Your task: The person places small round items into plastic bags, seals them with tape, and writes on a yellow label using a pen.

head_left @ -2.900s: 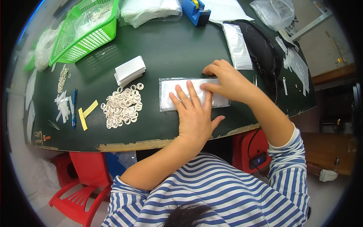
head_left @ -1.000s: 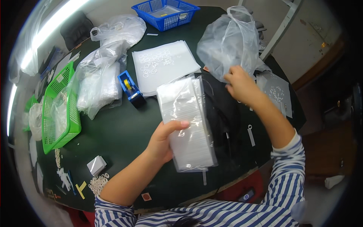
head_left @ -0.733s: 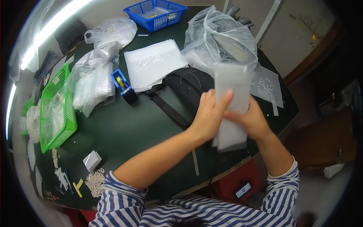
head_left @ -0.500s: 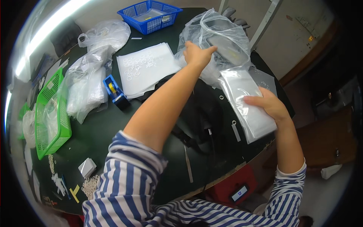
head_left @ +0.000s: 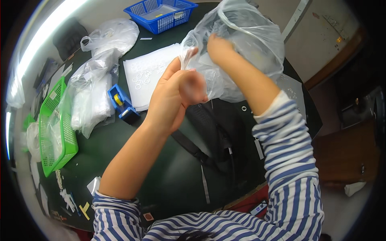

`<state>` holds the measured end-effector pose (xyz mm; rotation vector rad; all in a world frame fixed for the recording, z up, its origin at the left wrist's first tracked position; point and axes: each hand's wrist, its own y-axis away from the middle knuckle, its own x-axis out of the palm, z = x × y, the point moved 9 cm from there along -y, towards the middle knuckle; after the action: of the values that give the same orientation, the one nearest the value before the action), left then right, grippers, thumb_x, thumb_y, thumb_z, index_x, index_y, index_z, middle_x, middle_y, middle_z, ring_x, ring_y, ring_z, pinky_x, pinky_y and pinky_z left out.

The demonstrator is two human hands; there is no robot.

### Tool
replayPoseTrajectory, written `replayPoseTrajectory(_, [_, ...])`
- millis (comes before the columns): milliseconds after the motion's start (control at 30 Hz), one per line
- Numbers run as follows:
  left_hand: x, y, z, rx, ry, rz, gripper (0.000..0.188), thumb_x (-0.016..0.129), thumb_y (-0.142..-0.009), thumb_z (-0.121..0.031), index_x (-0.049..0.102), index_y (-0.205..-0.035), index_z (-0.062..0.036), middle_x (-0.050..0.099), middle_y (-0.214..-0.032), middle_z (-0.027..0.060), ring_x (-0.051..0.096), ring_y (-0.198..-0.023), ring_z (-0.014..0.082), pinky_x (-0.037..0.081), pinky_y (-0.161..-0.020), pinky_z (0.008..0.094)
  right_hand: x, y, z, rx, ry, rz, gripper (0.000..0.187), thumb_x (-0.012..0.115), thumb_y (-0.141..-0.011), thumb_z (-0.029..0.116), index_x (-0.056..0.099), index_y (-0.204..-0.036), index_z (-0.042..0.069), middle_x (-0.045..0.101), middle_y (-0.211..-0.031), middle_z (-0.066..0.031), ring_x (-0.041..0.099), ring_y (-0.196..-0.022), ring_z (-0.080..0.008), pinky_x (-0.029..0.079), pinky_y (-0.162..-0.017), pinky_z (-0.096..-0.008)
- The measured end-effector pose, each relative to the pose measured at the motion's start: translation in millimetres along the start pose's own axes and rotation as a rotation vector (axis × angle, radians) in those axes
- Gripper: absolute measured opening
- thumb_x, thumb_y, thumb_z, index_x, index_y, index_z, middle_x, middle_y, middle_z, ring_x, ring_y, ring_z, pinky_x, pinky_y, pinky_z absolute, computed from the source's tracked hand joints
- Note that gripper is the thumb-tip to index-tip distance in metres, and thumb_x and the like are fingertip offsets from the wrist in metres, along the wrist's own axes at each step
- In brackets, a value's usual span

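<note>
A large clear plastic bag (head_left: 245, 44) stands open on the dark green table (head_left: 169, 176) at the upper middle. My left hand (head_left: 177, 96) pinches the bag's near rim and holds it up. My right hand (head_left: 219, 46) reaches into the bag's mouth; its fingers are hidden by the plastic, so what it holds cannot be seen. Under both arms lies a black bag with a strap (head_left: 213, 136).
A white sheet with small rings (head_left: 146, 74) lies left of the bag, beside a blue tape dispenser (head_left: 122, 104). Further left are clear bags of white parts (head_left: 92, 96) and a green basket (head_left: 56, 128). A blue basket (head_left: 161, 14) stands at the back.
The flat clear packet that my right hand held beside the black bag is no longer in sight. My right hand has gone into the big bag, and my left hand has gripped its rim.
</note>
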<state>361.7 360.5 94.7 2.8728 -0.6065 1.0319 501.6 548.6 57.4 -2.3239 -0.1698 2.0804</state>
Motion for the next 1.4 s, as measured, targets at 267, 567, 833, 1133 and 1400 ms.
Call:
replayPoseTrajectory(267, [6, 38, -57, 0.203, -0.320, -0.015, 0.068, 0.051, -0.100, -0.010, 0.020, -0.161, -0.0067, 0.063, -0.119, 0.0205, 0.059, -0.066, 0.0137, 0.060, -0.083, 0.0432, 16, 65, -54, 0.071, 0.463, 0.372, 0.087, 0.067, -0.089, 0.039, 0.026, -0.163, 0.018, 0.024, -0.167, -0.0191, 0.017, -0.155, -0.0429, 0.021, -0.119, -0.0671])
replayPoseTrajectory(567, [-15, 54, -40, 0.002, -0.302, -0.119, 0.086, 0.067, -0.092, -0.012, 0.016, -0.161, -0.0039, 0.064, -0.122, 0.0263, 0.069, -0.074, 0.0194, 0.061, -0.081, 0.0444, -172, 159, 2, -0.515, 0.345, -0.930, 0.063, 0.082, -0.074, 0.022, 0.061, -0.132, 0.011, 0.058, -0.137, -0.0147, 0.047, -0.136, -0.0315, 0.033, -0.114, -0.0561])
replayPoseTrajectory(833, [-28, 28, -74, 0.098, -0.404, -0.186, 0.080, 0.067, -0.094, -0.014, 0.020, -0.157, -0.0019, 0.064, -0.125, 0.0256, 0.070, -0.081, 0.0245, 0.059, -0.089, 0.0416, -162, 81, -110, -0.029, -1.021, -0.449, 0.016, 0.067, -0.091, 0.016, 0.078, -0.090, 0.005, 0.073, -0.115, -0.0059, 0.061, -0.121, -0.0201, 0.043, -0.107, -0.0423])
replayPoseTrajectory(1133, [-30, 35, -88, 0.068, -0.570, -0.295, 0.037, 0.071, -0.088, -0.028, 0.063, -0.106, 0.0039, 0.063, -0.085, 0.0074, 0.059, -0.061, 0.0144, 0.058, -0.071, 0.0295, -196, 191, 94, -0.934, -1.225, -0.256, 0.040, 0.081, -0.084, 0.037, 0.074, -0.113, 0.009, 0.071, -0.096, -0.0086, 0.065, -0.092, -0.0200, 0.052, -0.085, -0.0339])
replayPoseTrajectory(1400, [-9, 74, -123, 0.523, -0.927, -0.258, 0.027, 0.069, -0.088, -0.014, 0.070, -0.109, 0.0028, 0.070, -0.094, 0.0075, 0.067, -0.083, 0.0154, 0.056, -0.078, 0.0306, -143, 185, 115, -0.596, -0.507, 0.139, 0.124, 0.093, -0.061, 0.058, 0.034, -0.157, 0.005, 0.070, -0.104, -0.0205, 0.068, -0.097, -0.0306, 0.052, -0.085, -0.0343])
